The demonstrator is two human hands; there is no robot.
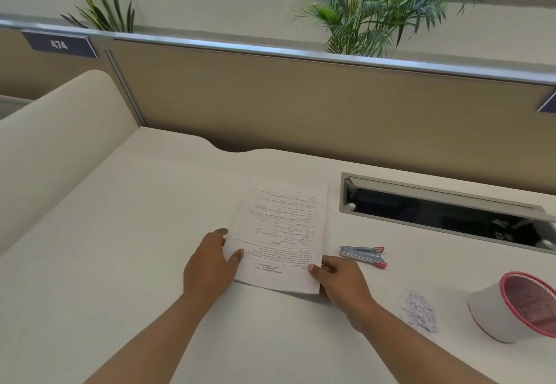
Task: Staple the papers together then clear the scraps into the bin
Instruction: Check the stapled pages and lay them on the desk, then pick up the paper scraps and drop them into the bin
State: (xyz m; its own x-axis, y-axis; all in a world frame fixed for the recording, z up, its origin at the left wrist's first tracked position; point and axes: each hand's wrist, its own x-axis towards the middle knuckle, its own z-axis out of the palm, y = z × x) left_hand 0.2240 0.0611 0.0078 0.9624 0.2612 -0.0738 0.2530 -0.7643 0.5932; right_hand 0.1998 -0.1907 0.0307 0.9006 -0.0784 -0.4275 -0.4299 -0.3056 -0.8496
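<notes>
A stack of printed white papers [282, 230] lies flat on the white desk [135, 233], its text upside down to me. My left hand [210, 266] grips the stack's near left edge, thumb on top. My right hand [343, 281] pinches the near right corner. A silver stapler with pink ends [362, 255] lies on the desk just right of the papers, touched by neither hand. A small heap of paper scraps [419, 313] sits further right. The bin [493, 314], white with a pink mesh inside, lies tipped on its side beside the scraps.
An open cable tray [445, 203] is recessed in the desk behind the stapler. A tan partition wall [301, 106] bounds the desk's far side, with plants [376, 7] behind it. A curved cream divider [54, 148] rises on the left.
</notes>
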